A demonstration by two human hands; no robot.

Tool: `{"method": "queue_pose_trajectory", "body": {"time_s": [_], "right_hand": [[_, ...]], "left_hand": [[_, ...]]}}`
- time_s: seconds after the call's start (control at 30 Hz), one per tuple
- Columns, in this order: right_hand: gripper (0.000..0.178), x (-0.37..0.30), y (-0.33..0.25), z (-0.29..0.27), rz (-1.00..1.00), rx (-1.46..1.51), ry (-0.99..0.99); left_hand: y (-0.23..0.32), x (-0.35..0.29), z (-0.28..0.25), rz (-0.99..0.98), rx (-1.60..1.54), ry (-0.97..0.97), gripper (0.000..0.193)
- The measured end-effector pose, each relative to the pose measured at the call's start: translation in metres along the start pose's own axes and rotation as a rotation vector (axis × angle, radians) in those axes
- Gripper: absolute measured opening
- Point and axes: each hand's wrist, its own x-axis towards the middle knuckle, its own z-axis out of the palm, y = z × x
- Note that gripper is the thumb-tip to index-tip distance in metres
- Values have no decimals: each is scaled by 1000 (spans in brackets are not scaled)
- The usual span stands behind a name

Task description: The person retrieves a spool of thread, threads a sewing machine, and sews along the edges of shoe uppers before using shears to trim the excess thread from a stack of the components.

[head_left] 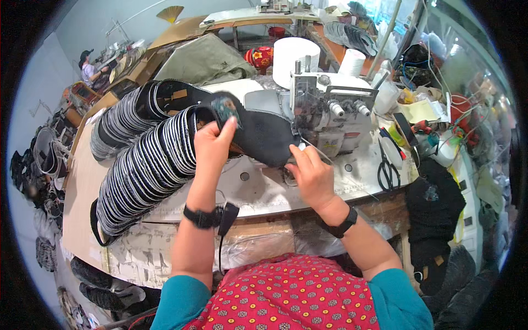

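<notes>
A black shoe insole [268, 138] is held up in front of the sewing machine [324, 110]. My left hand [213, 146] grips its left end, thumb on top, beside a multicoloured patch. At the insole's right edge, close to the machine, the fingers of my right hand [312, 169] are pinched together on it. A small whitish bit, perhaps thread, shows at those fingertips. To the left lies a long leaning row of black insoles [148, 170] with pale edges, its upper end just behind my left hand. A second such row [124, 121] sits behind it.
A large white thread cone [296, 61] and a smaller one [352, 62] stand behind the machine. Black-handled scissors [388, 169] lie at the table's right, near several small tools. Black fabric [436, 198] hangs at the right edge. A person [88, 69] sits far left.
</notes>
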Motion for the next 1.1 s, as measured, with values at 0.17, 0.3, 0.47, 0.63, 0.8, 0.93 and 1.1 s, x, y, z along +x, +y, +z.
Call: {"method": "queue_pose_trajectory", "body": {"time_s": [0.17, 0.3, 0.47, 0.63, 0.8, 0.93, 1.1], "right_hand": [[43, 8, 8, -6, 66, 37, 22], [39, 15, 12, -6, 111, 136, 13], [23, 20, 10, -23, 381, 722, -112], [18, 22, -2, -46, 433, 764, -148], [17, 26, -19, -41, 280, 688, -50], [10, 31, -21, -22, 290, 513, -72], [17, 24, -18, -18, 467, 625, -5]], "left_hand": [[53, -59, -6, -419, 17, -415, 27], [45, -65, 21, -327, 132, -489, 28], [16, -51, 30, 408, 408, -611, 36], [17, -46, 16, -45, -8, -626, 32], [23, -36, 20, -106, 225, -391, 28], [20, -24, 35, 626, 502, -59, 65], [15, -12, 48, 217, 353, -318, 67]]}}
